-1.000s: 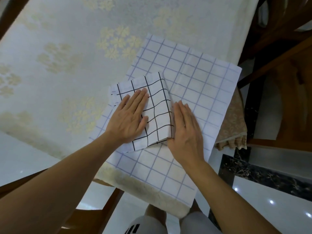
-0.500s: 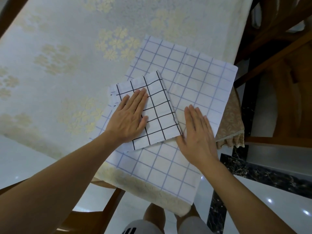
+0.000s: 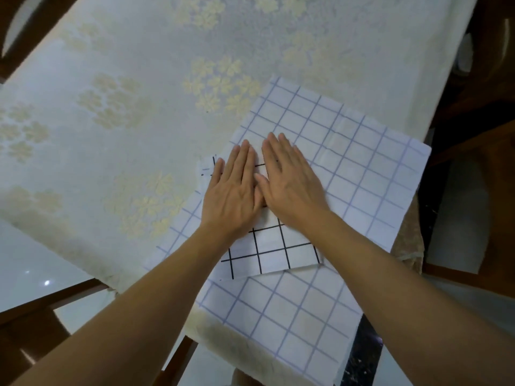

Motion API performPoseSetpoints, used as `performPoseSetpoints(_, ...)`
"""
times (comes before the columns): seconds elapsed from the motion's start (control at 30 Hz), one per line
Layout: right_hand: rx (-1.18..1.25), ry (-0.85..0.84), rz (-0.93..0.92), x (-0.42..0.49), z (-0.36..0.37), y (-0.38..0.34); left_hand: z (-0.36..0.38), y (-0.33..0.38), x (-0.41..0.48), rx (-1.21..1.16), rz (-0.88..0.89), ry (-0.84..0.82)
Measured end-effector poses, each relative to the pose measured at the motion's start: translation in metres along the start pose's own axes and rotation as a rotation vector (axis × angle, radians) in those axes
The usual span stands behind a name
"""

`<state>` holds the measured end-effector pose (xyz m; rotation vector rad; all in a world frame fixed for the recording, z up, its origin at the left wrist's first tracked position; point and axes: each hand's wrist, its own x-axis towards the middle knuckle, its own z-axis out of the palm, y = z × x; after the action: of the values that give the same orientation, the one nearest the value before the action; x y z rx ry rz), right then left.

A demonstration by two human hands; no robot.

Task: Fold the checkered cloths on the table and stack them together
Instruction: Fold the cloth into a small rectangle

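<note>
L hand (image 3: 234,196), R hand (image 3: 289,188): fingers (image 3: 245,160) straight, released, flat on black-check cloth (image 3: 273,252) atop blue-check cloth (image 3: 348,162).

Soft even daylight, faint shadows, wide-angle edge distortion

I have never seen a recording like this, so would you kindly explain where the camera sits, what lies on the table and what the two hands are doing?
There is no machine here. A person wears one wide-angle camera on the head, and it looks down at their own two bare hands. On the cream flower-patterned tablecloth lies a large white cloth with a blue grid, spread flat near the table's corner. On top of it sits a smaller, folded white cloth with a black grid. The left hand and the right hand lie flat side by side on that folded cloth, fingers straight, pressing it down. Nothing is held.
</note>
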<state>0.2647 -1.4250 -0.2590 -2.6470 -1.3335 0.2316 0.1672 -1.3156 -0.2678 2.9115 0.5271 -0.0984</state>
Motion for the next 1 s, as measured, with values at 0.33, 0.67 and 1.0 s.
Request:
performPoseSetpoints(0.33,-0.118,-0.069,0.064,-0.006,-0.002,0.032,0.0,-0.016,-0.002,0.028,-0.045,0.009)
performPoseSetpoints(0.67,0.004,-0.043,-0.005,-0.088,0.009,0.0,0.006,0.035,-0.079,-0.028,-0.032,-0.031)
performPoseSetpoints(1.0,-0.113,-0.086,0.024,-0.108,0.008,0.026,0.008,0.007,-0.09,0.045,-0.081,-0.05)
